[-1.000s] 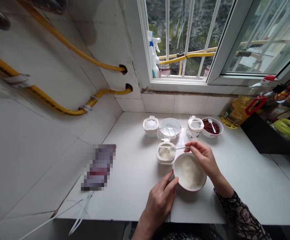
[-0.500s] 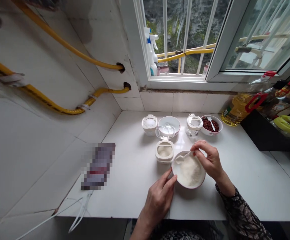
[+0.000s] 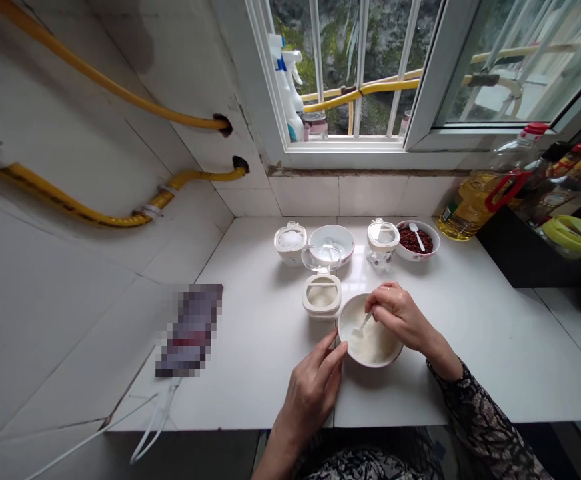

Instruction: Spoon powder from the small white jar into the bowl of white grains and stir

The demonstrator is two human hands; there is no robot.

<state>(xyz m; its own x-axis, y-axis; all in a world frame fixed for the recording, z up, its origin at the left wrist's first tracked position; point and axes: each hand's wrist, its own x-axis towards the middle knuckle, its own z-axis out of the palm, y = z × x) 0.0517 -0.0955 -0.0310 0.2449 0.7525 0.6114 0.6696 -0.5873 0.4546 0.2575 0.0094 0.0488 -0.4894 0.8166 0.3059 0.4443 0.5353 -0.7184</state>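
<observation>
Head view: right hand (image 3: pixel 401 317) pinches white spoon (image 3: pixel 364 323); left hand (image 3: pixel 313 383), half-open, touches bowl (image 3: pixel 370 365).

I get daylight through the barred window (image 3: pixel 361 67) beyond the right hand (image 3: pixel 395 310), with glare on the white countertop (image 3: pixel 357 268) just past its grip and soft shadow beneath the bowl (image 3: pixel 346 323). Well left, pixelation hides what may be a phone (image 3: pixel 190 331). Wide-angle distortion stretches my edges.
</observation>
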